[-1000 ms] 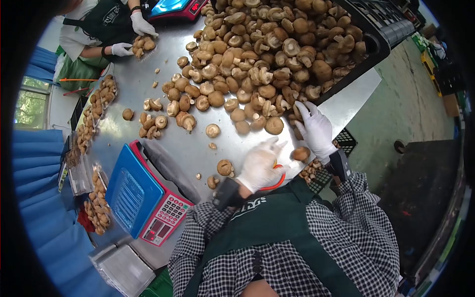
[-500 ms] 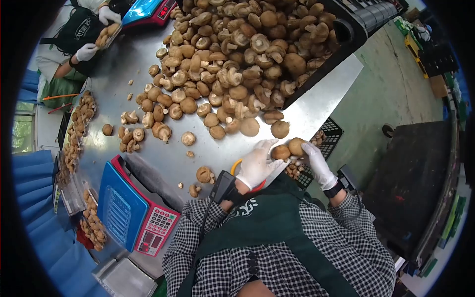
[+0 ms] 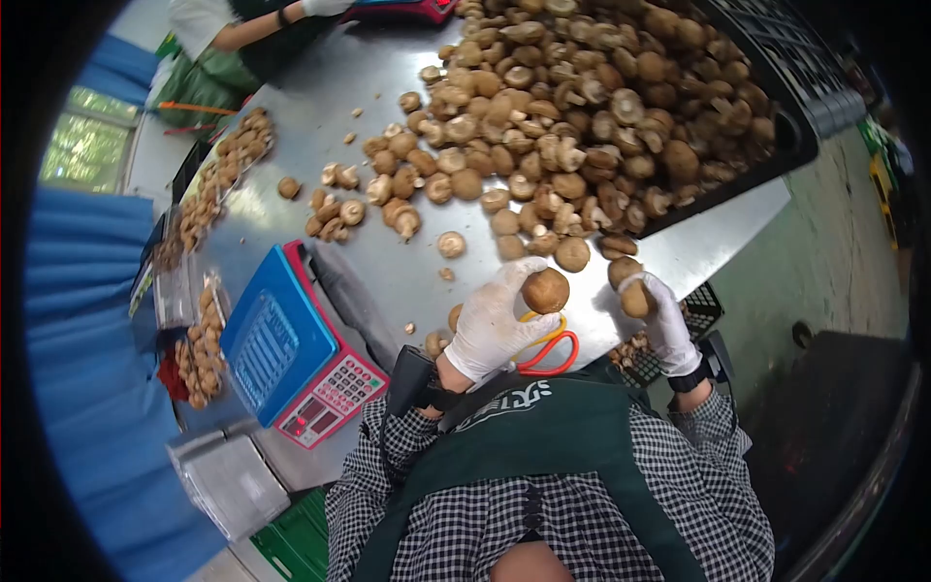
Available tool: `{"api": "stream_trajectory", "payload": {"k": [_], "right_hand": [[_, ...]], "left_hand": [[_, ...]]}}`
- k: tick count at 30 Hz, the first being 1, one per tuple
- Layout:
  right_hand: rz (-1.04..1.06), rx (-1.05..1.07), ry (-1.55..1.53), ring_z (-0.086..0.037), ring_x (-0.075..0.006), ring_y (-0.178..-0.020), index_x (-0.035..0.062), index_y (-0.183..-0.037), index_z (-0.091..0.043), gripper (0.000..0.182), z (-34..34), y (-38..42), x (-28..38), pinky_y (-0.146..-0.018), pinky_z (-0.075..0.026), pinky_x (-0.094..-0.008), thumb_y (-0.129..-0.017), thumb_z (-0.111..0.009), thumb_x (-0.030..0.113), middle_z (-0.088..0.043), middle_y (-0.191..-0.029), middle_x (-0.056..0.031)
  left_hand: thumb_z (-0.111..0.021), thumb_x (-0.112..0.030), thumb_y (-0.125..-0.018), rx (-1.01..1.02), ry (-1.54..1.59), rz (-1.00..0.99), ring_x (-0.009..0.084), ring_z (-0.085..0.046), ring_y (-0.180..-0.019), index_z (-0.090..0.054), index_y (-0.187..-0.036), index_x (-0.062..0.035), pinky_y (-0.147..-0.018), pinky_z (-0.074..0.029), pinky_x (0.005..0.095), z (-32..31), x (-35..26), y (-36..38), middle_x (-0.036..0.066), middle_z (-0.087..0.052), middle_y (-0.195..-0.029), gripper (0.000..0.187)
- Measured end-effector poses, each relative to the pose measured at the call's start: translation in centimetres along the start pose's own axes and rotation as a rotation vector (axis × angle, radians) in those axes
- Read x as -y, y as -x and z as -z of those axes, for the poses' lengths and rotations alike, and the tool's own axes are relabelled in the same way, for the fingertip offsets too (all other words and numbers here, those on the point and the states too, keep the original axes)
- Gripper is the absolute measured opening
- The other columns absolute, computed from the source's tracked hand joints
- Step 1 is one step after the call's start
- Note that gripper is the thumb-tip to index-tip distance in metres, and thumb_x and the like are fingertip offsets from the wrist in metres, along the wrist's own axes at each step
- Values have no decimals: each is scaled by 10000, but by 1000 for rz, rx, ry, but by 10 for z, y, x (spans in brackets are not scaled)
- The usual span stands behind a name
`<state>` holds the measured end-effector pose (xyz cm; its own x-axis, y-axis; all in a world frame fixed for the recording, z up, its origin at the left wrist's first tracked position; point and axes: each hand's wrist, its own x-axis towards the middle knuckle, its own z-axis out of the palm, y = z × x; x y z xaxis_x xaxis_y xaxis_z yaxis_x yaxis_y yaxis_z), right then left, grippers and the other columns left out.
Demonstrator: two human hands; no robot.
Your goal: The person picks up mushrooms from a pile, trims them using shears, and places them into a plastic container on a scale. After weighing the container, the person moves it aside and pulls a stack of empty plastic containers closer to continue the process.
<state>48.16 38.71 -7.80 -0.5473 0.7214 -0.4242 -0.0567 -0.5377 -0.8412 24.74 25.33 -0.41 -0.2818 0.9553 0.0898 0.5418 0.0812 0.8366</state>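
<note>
My left hand, in a white glove, holds a round brown mushroom between thumb and fingers. In my gloved right hand is another mushroom, and its fingers reach toward one more mushroom touching it; whether that one is gripped too is unclear. Orange-and-red scissor-like handles lie on the metal table beside my left hand. A big heap of mushrooms spills from a black crate beyond my hands.
A blue-and-red scale stands at the left, with packed mushrooms and clear trays past it. Below the table's right edge is a black basket with mushroom pieces. A co-worker's gloved hand is at the top beside another scale.
The view has shifted, so the table appears further right. My hands have moved apart, each with a mushroom. The orange-and-red handles show more fully.
</note>
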Motion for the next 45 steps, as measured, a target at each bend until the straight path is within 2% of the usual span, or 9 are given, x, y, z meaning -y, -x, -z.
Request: {"api": "stream_trajectory", "payload": {"k": [2, 6, 10, 17, 22, 25, 31, 37, 45], "right_hand": [[88, -50, 355, -545, -105, -802, -12, -950, -648, 276, -10, -6, 15, -764, -446, -233, -947, -574, 253, -609, -849, -5], [371, -232, 1090, -635, -213, -782, 57, -1089, -580, 367, -14, -19, 14, -683, -507, -322, -825, -698, 283, -637, -855, -101], [567, -243, 1414, -644, -313, -791, 85, -1145, -524, 499, -17, -21, 4, -673, -527, -402, -776, -732, 349, -600, -982, -106], [333, -252, 1722, -648, -298, -755, 107, -1140, -527, 511, -28, -9, 14, -616, -522, -415, -752, -733, 367, -557, -1058, -112], [367, -287, 1715, -654, -317, -764, 130, -1163, -533, 484, -19, -10, 6, -638, -533, -423, -759, -726, 312, -533, -1091, -123], [358, -289, 1692, -656, -328, -782, 125, -1158, -529, 451, -23, -7, 10, -659, -535, -427, -761, -702, 254, -525, -1194, -126], [305, -283, 1672, -649, -354, -819, 92, -1151, -513, 440, -13, -10, 6, -698, -537, -440, -773, -683, 240, -526, -1205, -147], [352, -252, 1616, -634, -368, -835, 78, -1147, -506, 481, -13, -9, 4, -704, -528, -450, -743, -713, 240, -531, -1148, -159], [515, -284, 1586, -629, -360, -813, 118, -1157, -553, 478, -21, -8, 6, -690, -515, -445, -710, -705, 191, -606, -1031, -136]], "left_hand": [[-794, -308, -681, -38, -41, 17, 327, -621, -984, -552, -1198, -73, -849, -505, 371, 11, -4, 7, 126, -595, -1116, 617], [-810, -317, -671, -116, -203, 6, 302, -622, -902, -562, -1192, -93, -787, -504, 367, 28, -10, 15, 108, -608, -1011, 618], [-823, -359, -656, -193, -247, 2, 300, -619, -848, -587, -1168, -92, -753, -493, 379, 32, -6, 20, 113, -611, -975, 624], [-840, -266, -652, -205, -144, 73, 279, -632, -876, -595, -1155, -68, -783, -503, 349, 34, -6, 26, 106, -610, -961, 593], [-847, -235, -661, -266, 335, 168, 257, -644, -871, -609, -1112, -57, -773, -514, 346, 24, 13, 33, 100, -624, -981, 539], [-843, -247, -679, -183, 14, 291, 244, -656, -851, -627, -1024, -54, -754, -518, 339, 38, -5, 33, 99, -644, -939, 451], [-808, -287, -736, -253, -274, 49, 189, -662, -836, -590, -930, -56, -727, -515, 314, 40, -8, 38, 93, -663, -873, 372], [-526, -370, -973, -18, 812, 491, 87, -580, -725, -536, -1056, -72, -676, -476, 230, 26, 22, 41, 11, -626, -884, 309], [-386, -343, -1026, 54, 1088, 518, 84, -532, -821, -501, -1268, -23, -720, -450, 228, 31, 32, 42, 17, -549, -973, 418]]}}
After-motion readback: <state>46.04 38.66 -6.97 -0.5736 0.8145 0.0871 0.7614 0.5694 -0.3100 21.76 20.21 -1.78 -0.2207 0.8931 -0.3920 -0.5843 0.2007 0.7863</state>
